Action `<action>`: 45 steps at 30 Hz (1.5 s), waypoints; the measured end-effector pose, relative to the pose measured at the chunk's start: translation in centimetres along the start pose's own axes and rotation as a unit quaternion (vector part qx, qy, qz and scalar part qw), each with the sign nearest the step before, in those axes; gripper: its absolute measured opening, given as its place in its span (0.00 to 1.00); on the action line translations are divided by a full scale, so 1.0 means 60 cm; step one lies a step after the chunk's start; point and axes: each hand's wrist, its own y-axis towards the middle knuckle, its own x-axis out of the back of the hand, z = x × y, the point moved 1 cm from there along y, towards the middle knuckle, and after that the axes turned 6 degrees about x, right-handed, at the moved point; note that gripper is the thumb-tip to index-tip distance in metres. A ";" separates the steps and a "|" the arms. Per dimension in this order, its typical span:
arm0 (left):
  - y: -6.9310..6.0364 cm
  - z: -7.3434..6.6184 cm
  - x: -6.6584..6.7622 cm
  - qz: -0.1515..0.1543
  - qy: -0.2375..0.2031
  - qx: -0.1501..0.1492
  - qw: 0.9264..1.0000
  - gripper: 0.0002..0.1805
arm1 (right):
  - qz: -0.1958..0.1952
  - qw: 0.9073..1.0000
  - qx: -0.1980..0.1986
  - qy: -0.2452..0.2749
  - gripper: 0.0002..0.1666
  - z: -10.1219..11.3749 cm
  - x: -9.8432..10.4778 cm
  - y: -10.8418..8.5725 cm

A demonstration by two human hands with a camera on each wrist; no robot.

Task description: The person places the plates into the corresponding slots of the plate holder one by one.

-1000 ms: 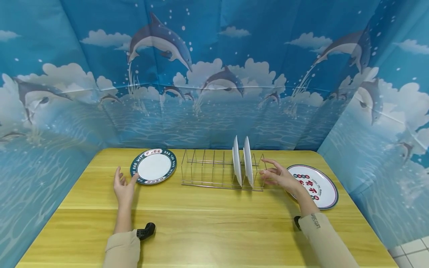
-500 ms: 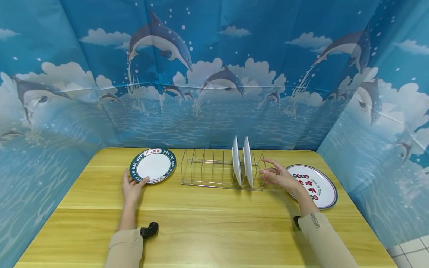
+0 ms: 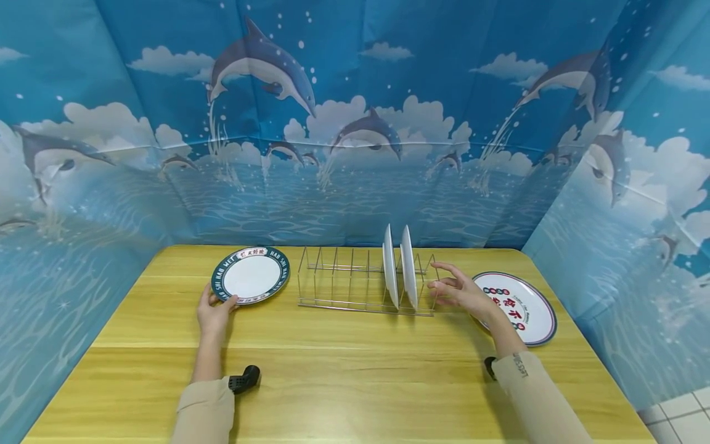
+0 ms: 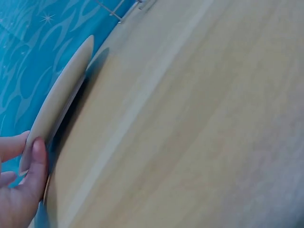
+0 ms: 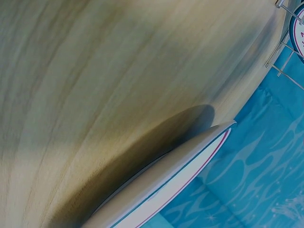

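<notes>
At the left of the table, my left hand (image 3: 213, 313) pinches the near-left rim of a green-rimmed white plate (image 3: 254, 275). In the left wrist view the thumb (image 4: 38, 156) lies on one side of this plate (image 4: 57, 102) and fingers on the other, a dark shadow beside it. A wire rack (image 3: 344, 306) stands in the middle; two white plates, one (image 3: 391, 268) left of the other (image 3: 408, 268), stand upright near its right end. My right hand (image 3: 463, 296) rests its fairly extended fingers at the rack's right end wires, apart from the plates.
A white plate with red characters (image 3: 535, 314) lies to the right, partly under my right forearm in view; the right wrist view shows its edge (image 5: 178, 190) close up. A blue dolphin-print curtain (image 3: 355, 185) hangs behind and beside the wooden table (image 3: 355, 376).
My left hand has moved from just left of the green-rimmed plate to its near-left rim and taken hold of it. The right hand stays at the rack's end.
</notes>
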 end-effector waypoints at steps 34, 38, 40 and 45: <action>-0.075 -0.145 -0.015 0.180 -0.238 -0.099 0.949 0.48 | -0.005 1.000 -0.005 0.001 0.37 0.007 -0.004 -0.003; -0.102 -0.184 -0.042 0.217 -0.209 -0.145 0.942 0.47 | -0.003 1.000 -0.006 0.003 0.37 0.006 -0.003 -0.002; -0.114 -0.197 -0.060 0.240 -0.192 -0.162 0.938 0.47 | -0.002 1.000 -0.006 0.003 0.37 0.005 -0.003 -0.002; -0.139 -0.217 -0.111 0.294 -0.136 -0.185 0.928 0.46 | -0.003 1.000 -0.007 0.002 0.37 0.005 -0.003 -0.002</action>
